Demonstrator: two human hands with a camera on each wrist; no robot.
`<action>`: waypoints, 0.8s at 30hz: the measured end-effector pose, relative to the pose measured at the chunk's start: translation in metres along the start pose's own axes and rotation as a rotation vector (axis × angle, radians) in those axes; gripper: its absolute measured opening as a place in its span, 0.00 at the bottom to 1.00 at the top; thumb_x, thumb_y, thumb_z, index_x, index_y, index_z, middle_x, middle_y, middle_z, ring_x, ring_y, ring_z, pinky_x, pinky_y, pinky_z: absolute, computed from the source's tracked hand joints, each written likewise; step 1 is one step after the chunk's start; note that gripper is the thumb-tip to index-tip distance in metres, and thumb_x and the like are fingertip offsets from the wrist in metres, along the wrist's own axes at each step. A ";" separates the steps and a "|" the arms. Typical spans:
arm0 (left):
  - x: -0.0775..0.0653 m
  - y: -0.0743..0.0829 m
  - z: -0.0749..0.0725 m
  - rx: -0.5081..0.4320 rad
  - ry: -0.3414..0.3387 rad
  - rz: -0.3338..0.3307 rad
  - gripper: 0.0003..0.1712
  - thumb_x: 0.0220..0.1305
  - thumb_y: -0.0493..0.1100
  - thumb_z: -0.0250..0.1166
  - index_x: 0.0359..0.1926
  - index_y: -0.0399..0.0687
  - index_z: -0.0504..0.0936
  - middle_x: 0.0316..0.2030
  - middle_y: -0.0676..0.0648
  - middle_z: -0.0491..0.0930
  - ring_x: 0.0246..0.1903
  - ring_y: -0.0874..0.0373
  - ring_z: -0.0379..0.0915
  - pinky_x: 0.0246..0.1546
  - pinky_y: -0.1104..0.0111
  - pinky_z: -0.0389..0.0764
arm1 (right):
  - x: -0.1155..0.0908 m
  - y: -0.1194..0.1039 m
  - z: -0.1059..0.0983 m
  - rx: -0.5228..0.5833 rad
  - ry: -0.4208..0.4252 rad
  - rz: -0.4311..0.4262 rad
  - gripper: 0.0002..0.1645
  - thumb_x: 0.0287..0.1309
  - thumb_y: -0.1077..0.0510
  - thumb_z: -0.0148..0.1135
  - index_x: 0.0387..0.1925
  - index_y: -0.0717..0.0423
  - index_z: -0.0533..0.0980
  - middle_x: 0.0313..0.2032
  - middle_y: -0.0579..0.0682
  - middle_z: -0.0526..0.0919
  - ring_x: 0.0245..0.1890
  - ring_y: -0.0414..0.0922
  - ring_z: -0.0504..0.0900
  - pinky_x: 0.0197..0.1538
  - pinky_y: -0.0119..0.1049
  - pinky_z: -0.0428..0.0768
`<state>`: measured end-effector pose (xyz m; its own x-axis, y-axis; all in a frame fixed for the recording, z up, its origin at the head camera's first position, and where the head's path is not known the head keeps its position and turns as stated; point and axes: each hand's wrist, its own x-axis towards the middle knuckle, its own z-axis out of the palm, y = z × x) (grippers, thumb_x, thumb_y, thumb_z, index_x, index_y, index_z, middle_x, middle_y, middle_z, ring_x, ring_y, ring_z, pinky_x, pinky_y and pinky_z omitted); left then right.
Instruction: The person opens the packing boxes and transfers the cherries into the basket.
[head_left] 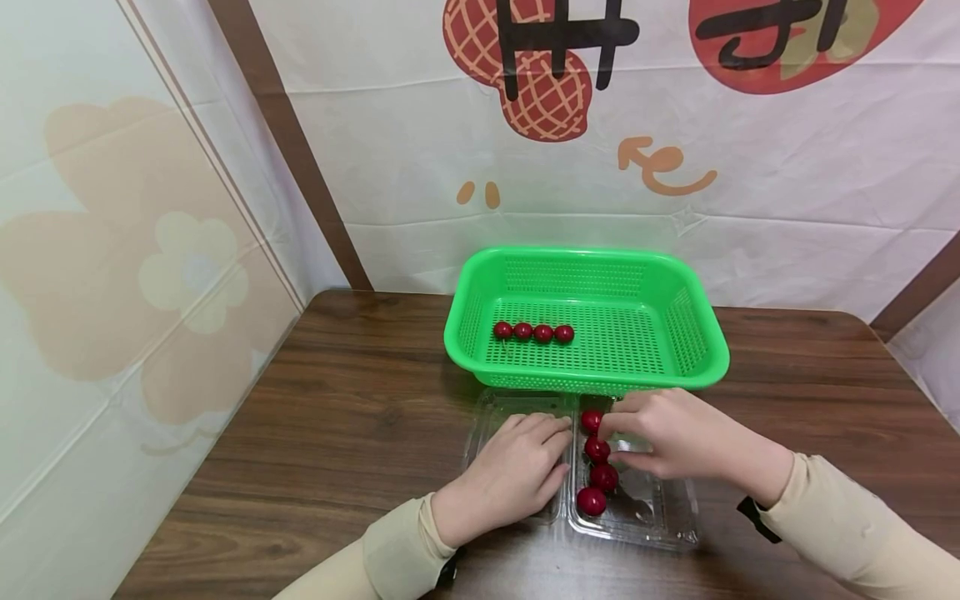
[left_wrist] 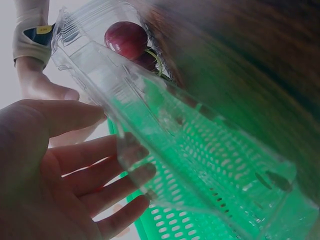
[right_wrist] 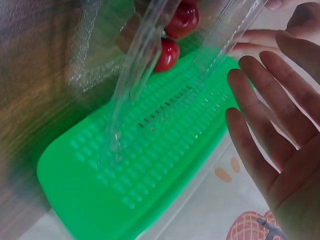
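Note:
A clear plastic clamshell box point(head_left: 678, 508) lies unfolded on the table. Several dark red cherries point(head_left: 592, 501) form a column along the inner side of its right half. My left hand point(head_left: 513, 471) is over the left half, the lid point(head_left: 487, 412), its fingertips by the fold; in the left wrist view its fingers point(left_wrist: 112, 170) are spread and hold nothing. Above the right half is my right hand point(head_left: 671, 433), fingertips close to the upper cherries. The right wrist view shows its fingers point(right_wrist: 280, 105) loosely extended, gripping nothing.
Directly behind the box stands a green plastic basket point(head_left: 712, 367), with several cherries point(head_left: 522, 331) in a row on its floor. Everything rests on a dark wooden table point(head_left: 300, 467). A printed cloth point(head_left: 405, 242) hangs behind the table.

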<state>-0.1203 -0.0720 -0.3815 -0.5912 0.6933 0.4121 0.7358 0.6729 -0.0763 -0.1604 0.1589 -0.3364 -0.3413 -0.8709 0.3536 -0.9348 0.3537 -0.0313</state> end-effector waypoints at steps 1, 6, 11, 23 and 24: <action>0.000 0.000 0.000 0.000 0.000 0.000 0.18 0.59 0.49 0.58 0.45 0.43 0.81 0.49 0.47 0.80 0.50 0.55 0.71 0.47 0.63 0.74 | 0.000 -0.001 0.001 0.008 -0.009 -0.001 0.10 0.42 0.52 0.69 0.30 0.45 0.79 0.27 0.37 0.80 0.29 0.33 0.76 0.29 0.32 0.79; 0.000 0.000 -0.001 0.000 -0.003 -0.001 0.18 0.59 0.49 0.58 0.45 0.43 0.81 0.49 0.47 0.80 0.51 0.55 0.71 0.48 0.63 0.74 | 0.000 -0.004 0.004 0.057 -0.042 -0.023 0.08 0.43 0.54 0.68 0.30 0.46 0.79 0.28 0.39 0.80 0.29 0.33 0.76 0.30 0.31 0.79; 0.000 0.000 -0.001 -0.001 -0.013 -0.005 0.18 0.59 0.49 0.58 0.45 0.44 0.81 0.50 0.47 0.79 0.51 0.55 0.71 0.48 0.63 0.73 | -0.002 -0.005 0.009 0.080 -0.063 -0.034 0.09 0.42 0.54 0.68 0.29 0.45 0.78 0.27 0.37 0.79 0.28 0.33 0.75 0.29 0.29 0.78; 0.000 0.000 -0.001 0.002 -0.016 -0.009 0.18 0.59 0.49 0.58 0.45 0.44 0.81 0.50 0.47 0.79 0.51 0.55 0.71 0.48 0.63 0.73 | -0.003 -0.011 0.023 0.106 -0.142 -0.042 0.10 0.40 0.49 0.69 0.28 0.42 0.77 0.25 0.36 0.76 0.26 0.30 0.73 0.25 0.27 0.75; 0.000 0.000 -0.001 0.001 -0.017 -0.009 0.18 0.59 0.49 0.58 0.45 0.44 0.81 0.50 0.47 0.79 0.51 0.55 0.71 0.48 0.63 0.73 | -0.003 -0.012 0.024 0.103 -0.143 -0.045 0.11 0.40 0.49 0.70 0.27 0.42 0.77 0.24 0.36 0.76 0.26 0.30 0.72 0.25 0.27 0.75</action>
<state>-0.1197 -0.0723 -0.3806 -0.6034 0.6914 0.3972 0.7300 0.6794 -0.0736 -0.1508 0.1495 -0.3596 -0.3025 -0.9272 0.2208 -0.9521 0.2830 -0.1162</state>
